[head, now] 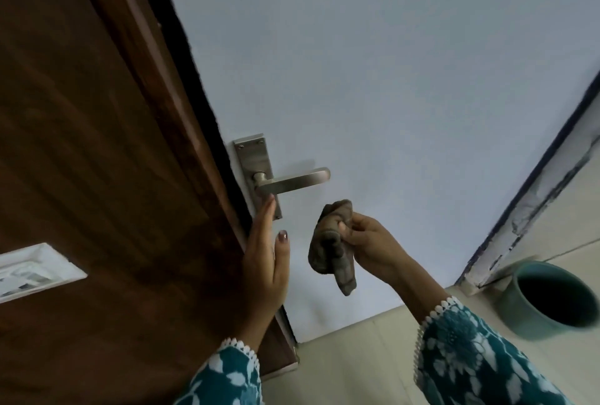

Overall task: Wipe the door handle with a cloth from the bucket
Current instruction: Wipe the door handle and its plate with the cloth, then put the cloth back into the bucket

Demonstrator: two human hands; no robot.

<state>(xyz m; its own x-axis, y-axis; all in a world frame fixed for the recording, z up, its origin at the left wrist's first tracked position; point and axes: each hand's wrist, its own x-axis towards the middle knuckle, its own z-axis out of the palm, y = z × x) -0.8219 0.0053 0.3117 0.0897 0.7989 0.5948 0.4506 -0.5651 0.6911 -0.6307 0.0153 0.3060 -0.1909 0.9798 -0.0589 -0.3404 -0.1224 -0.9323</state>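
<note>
Head cam, tilted view. R hand (367, 244) pinches a crumpled grey-brown cloth (334, 248) between thumb and fingers; cloth bunched at top, loose end hanging down, held just below and right of the door handle (292, 182), not touching it. Handle is a brushed metal lever sticking out to the right from a tall backplate (255, 164) w/ screws at the top corners; lower end of the plate is partly hidden behind the L hand's fingertips. L hand (266, 261) is flat and unclenched, fingers straight, grasping nothing, laid along the door edge; fingertips reach up to the base of the lever, but can't tell if they actually touch metal or just overlap it in view. Door (389, 80) is pale blue-grey; the dark wood panel (81, 145) on the left fills that side, and the gap between them is black, nothing readable in it. A white switch plate (35, 270) sits on the wood, cut off at the left edge, details blurred. Teal bucket (548, 300) stands on the pale floor at lower right, near a scuffed white frame (532, 206); inside is dark, contents can't be made out, rim motion-blurred. Both sleeves (470, 356) teal floral w/ white trim, cut off at bottom.
</note>
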